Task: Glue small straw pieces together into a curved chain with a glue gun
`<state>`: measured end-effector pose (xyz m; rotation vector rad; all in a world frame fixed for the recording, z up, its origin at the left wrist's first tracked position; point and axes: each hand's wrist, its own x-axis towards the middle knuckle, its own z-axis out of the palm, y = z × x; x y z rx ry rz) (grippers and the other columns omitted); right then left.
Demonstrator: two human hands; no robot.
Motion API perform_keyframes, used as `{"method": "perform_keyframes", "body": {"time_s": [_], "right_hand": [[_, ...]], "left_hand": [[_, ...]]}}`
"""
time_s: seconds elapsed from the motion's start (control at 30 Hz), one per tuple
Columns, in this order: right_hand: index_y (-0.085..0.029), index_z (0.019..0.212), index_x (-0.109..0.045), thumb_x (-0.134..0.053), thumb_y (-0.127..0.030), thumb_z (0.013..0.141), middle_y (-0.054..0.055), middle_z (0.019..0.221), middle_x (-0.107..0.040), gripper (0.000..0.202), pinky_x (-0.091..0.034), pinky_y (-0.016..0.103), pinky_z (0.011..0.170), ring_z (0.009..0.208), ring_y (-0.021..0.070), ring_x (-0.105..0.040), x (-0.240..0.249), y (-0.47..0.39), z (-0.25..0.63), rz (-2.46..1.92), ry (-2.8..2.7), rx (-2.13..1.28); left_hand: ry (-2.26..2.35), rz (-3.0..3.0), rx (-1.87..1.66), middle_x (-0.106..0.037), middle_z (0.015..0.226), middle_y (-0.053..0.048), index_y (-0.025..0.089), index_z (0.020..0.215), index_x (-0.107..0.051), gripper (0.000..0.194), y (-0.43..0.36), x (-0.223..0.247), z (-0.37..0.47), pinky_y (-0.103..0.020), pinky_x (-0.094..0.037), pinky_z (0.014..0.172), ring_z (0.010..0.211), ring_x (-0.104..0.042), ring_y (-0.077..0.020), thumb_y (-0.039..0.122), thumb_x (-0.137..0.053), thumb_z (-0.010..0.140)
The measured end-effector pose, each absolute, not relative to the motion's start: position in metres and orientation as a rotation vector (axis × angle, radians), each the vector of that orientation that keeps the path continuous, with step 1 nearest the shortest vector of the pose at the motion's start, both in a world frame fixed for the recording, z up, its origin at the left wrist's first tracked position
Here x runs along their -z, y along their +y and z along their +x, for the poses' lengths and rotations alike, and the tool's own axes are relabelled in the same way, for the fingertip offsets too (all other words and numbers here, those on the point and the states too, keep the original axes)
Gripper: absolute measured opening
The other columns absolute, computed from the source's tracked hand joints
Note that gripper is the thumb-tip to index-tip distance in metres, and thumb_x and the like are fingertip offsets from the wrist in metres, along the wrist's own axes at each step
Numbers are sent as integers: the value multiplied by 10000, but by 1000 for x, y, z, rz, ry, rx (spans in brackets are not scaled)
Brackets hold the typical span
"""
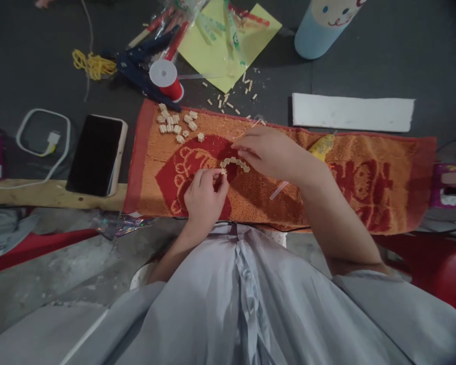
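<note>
Head view, left hand: the left hand (205, 196) is grasping the left end of a chain (233, 160) between thumb and forefinger, with the wrist at the near edge of the desk.
Chain: small pale pieces joined in an arch, lying on the towel between the two hands.
Right hand: the right hand (268, 152) is just beside the chain's right part, fingertips drawn together; whether they hold a thread is too small to tell.
Towel: an orange and red towel (148, 167) is spread along the near side of the desk (277, 91).
Pale clusters: a group of loose clusters (169, 119) sits at the towel's upper left.
Scattered bits: short pale bits (230, 105) lie beyond the towel, near a yellow sheet (197, 48) with plastic packets on it.
Spool: a red and white spool (165, 76) is beside a dark blue tool (131, 71); yellow strands (95, 66) lie left of that.
Desk, left: a phone (97, 154) and a white cable (41, 114).
Desk, right: a white strip (353, 112), with a blue bottle (321, 30) beyond.
</note>
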<state>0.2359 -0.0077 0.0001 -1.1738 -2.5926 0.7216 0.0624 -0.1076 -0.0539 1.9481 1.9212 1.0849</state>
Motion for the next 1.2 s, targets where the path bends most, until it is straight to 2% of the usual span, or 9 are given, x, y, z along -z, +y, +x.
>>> {"method": "perform_keyframes", "body": {"time_s": [0.27,0.47,1.2], "right_hand": [[-162,987,-750,-516,-222,956,86,961,-701,243,-443,312,814,890,201,-626,12,1,225,-1151,-2580,-846],[-185,957,-772,-548,-249,944,85,934,-713,233,-436,316,795,895,213,-622,17,2,225,-1124,-2534,-925],[-195,912,-791,-564,-198,908,61,858,-702,228,-411,302,734,793,175,-602,24,3,228,-1030,-2441,-1008]], "left_hand": [[1957,1946,-1053,-696,816,-6,197,915,-661,59,-108,53,64,-253,-471,657,681,-639,-122,230,-652,866],[2019,1973,-961,-704,815,-4,184,913,-656,54,-108,49,65,-242,-474,650,695,-664,-120,197,-638,864],[1997,1962,-973,-703,813,2,195,933,-666,66,-109,51,64,-233,-486,660,679,-655,-104,224,-637,881]]}}
